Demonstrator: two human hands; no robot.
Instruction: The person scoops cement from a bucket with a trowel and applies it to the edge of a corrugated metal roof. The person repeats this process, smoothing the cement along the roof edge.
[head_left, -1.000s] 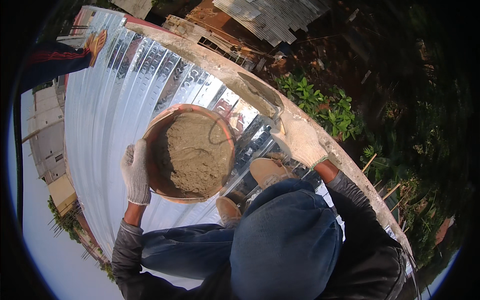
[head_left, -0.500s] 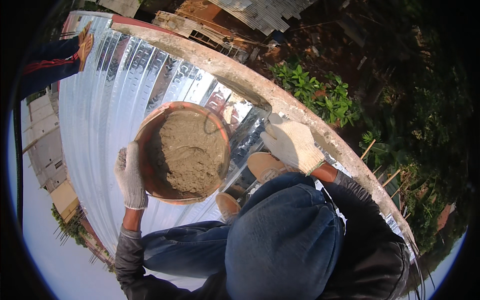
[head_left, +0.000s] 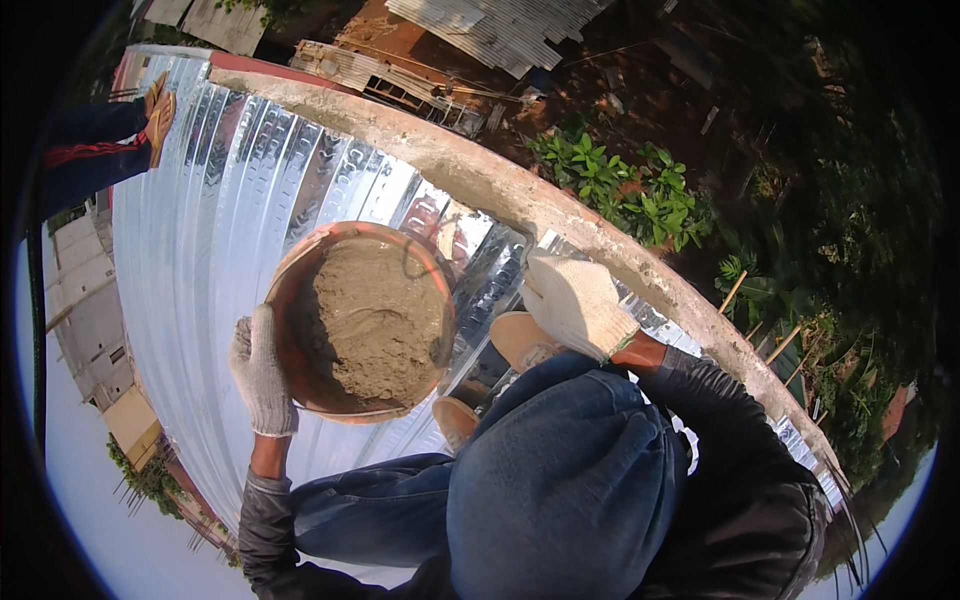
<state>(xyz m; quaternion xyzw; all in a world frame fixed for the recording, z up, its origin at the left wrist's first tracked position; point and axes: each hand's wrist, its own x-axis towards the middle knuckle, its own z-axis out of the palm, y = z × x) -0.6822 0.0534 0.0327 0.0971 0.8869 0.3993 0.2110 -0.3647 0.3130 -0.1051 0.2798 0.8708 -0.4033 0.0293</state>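
A round orange-brown bucket full of wet grey-brown mortar stands on the shiny corrugated metal roof. My left hand, in a white knitted glove, grips the bucket's left side, its fingers partly hidden by the wall. A thin wire handle lies against the bucket's far right rim. My right hand, gloved the same way, is closed beside the low mortar-topped wall, above my shoe. What its curled fingers hold is hidden; a thin light edge shows by them.
My bent knees in blue jeans and my brown shoes are close to the bucket. Another person's legs stand at the far left of the roof. Beyond the wall, the ground drops to leafy plants and rusty sheet roofs.
My right hand has turned slightly and come a little lower beside the wall. My left hand keeps its hold on the bucket. The whole view has shifted slightly.
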